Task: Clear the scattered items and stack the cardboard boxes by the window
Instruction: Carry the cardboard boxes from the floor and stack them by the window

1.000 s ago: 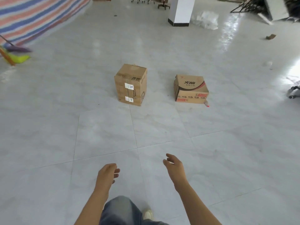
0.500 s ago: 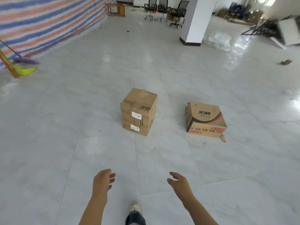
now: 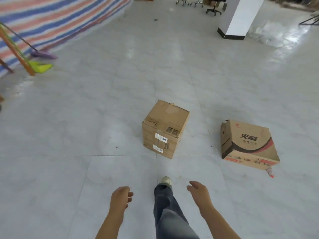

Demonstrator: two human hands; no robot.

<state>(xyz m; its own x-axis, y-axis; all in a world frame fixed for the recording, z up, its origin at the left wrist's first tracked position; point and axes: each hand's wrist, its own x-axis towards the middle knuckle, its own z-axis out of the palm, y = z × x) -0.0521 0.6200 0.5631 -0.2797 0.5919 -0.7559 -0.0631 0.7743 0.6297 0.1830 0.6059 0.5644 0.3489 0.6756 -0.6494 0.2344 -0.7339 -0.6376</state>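
I see a plain brown cardboard cube (image 3: 165,128) standing on the glossy grey floor tiles (image 3: 86,118) straight ahead. It has a taped edge and two white shipping labels, too small to read. Well apart to its right lies a flatter, dented carton (image 3: 248,144) printed with black Chinese characters and a red-and-black swoosh. Both sit nearer than half a second ago. The left hand (image 3: 120,198) and right hand (image 3: 200,192) hang empty, fingers loosely curled.

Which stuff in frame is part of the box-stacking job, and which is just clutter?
Job:
tall taped box
flat printed box
red-and-white scrap beside it, probably

Lying about:
purple broom
green dustpan
striped tarp
white pillar
office chair
plastic heap
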